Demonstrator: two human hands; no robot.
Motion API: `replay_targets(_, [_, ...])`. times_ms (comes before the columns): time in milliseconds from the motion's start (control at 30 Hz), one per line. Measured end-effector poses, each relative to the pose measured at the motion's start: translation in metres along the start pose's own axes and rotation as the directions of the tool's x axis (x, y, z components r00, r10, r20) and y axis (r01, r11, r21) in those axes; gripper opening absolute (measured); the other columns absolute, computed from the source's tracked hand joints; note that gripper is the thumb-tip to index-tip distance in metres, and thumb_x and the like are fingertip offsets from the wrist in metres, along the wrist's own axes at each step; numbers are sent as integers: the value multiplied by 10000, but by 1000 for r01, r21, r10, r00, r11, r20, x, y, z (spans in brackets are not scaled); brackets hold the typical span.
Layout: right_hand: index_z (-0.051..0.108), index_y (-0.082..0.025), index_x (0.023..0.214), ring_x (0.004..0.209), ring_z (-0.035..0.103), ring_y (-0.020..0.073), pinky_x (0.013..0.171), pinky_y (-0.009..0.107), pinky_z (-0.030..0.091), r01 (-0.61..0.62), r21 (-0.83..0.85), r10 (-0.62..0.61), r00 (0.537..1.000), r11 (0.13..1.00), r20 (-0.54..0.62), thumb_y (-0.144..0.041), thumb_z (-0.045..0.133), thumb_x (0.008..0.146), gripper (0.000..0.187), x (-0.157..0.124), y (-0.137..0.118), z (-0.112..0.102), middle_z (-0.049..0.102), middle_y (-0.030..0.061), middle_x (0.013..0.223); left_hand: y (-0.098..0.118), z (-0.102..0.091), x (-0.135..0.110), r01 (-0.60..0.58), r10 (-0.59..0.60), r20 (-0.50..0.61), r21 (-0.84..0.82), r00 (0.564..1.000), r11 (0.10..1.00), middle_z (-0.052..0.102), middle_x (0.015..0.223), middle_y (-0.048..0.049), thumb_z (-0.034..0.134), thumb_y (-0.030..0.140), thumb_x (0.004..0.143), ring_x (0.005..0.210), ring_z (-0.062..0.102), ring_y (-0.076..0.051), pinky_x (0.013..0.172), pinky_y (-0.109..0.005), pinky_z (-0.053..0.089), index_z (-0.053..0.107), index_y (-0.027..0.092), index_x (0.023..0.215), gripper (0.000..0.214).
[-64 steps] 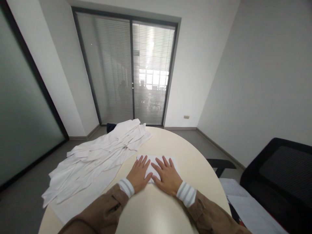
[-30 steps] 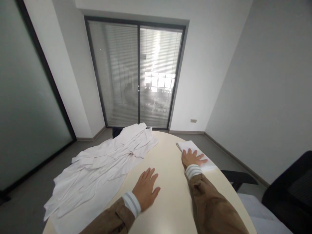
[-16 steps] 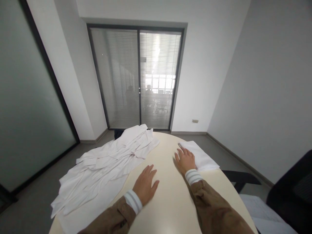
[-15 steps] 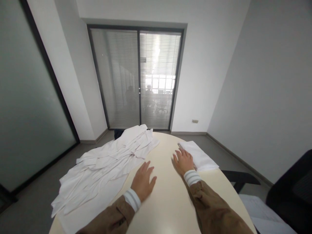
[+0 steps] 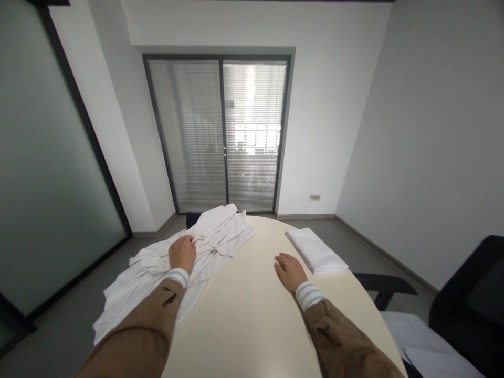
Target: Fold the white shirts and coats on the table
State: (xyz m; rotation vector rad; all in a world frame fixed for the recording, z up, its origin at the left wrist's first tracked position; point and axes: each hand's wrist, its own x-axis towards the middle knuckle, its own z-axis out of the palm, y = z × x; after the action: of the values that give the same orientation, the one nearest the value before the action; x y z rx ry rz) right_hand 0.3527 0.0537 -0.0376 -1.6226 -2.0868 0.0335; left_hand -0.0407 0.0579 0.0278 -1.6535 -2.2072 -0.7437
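A loose, crumpled pile of white cloth (image 5: 220, 236) covers the left side of the round table (image 5: 252, 325); it could be garments, but I cannot tell their kind. My left hand (image 5: 183, 253) is on this pile, its fingers curled in and closed on a fold of the white cloth. Above the bare middle of the tabletop, or resting lightly on it, is my right hand (image 5: 291, 271), holding nothing, with its fingers loosely bent and apart. Just beyond that hand lies a neatly folded white cloth (image 5: 317, 252) near the right edge.
To the right stands a black office chair (image 5: 468, 310) with its armrest (image 5: 384, 283) close to the table's edge. White sheets (image 5: 425, 341) lie on its seat. Something dark (image 5: 192, 219) shows behind the cloth pile. A glass partition with blinds (image 5: 220, 131) stands at the back.
My left hand has moved left from the bare tabletop onto the cloth pile and closed on a fold. My right hand has drawn back slightly from the folded cloth.
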Motion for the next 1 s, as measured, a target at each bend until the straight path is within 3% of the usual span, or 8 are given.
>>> replay_targets(167, [690,-175,1137,1222,543,233,1089,360,355,-21,37,21,1000,999,9,-324,464,907,355,1,2,-1,633,115,1279,2,-4,8,28,-29,-18,-43,999,999,632,1188,-131,447,227,934,1105,592,-292,894,-384,440,594,194,1074,206])
replay_targets(300, [698,-186,1104,1209,556,230,1081,366,368,-24,58,24,1000,998,-3,-326,459,907,340,1,4,0,645,109,1258,4,-10,14,78,-78,6,-95,997,992,710,916,-107,381,241,966,896,671,-269,777,-342,460,556,176,1126,245])
replay_targets(400, [702,-193,1078,1196,567,229,1072,369,381,-19,63,21,1000,998,-23,-325,454,908,328,2,4,0,656,104,1236,12,-22,13,96,-98,-11,-124,995,988,716,847,-86,312,280,996,825,682,-262,715,-318,451,516,183,1181,291])
replay_targets(600, [693,-194,1086,1190,575,235,1071,378,383,-15,57,16,1000,998,-26,-330,456,906,327,1,4,2,660,107,1228,60,-60,-12,-135,101,-118,-326,988,936,711,943,-75,333,298,991,895,666,-258,738,-300,428,514,213,1156,259])
replay_targets(700, [615,-185,1240,1183,578,247,1061,407,390,5,85,-2,999,996,-32,-359,495,887,411,-1,-1,-3,661,114,1217,93,-73,-42,-192,201,-24,-423,979,886,680,832,-43,343,309,988,805,656,-237,688,-281,400,524,223,1111,234])
replay_targets(800, [376,-199,1469,1223,549,266,1066,456,387,108,174,-104,994,979,-36,-409,582,836,699,-5,-13,-10,616,120,1296,120,-77,-78,-193,331,127,-600,935,777,631,707,0,352,322,988,673,621,-202,601,-256,347,521,230,1092,219])
replay_targets(900, [188,-174,1545,1329,456,281,1100,472,361,257,299,-244,966,919,-82,-394,624,800,892,-7,-26,-15,467,166,1460,138,-77,-111,-145,460,239,-742,855,655,601,659,28,379,317,980,601,573,-166,576,-245,332,525,229,1053,185])
replay_targets(1000, [379,-207,1471,1382,391,280,1137,460,325,284,389,-274,958,876,-83,-355,618,777,748,-7,-32,-17,373,137,1532,149,-77,-134,-133,598,269,-830,755,542,617,672,31,396,310,971,606,572,-154,616,-249,396,538,224,1025,175])
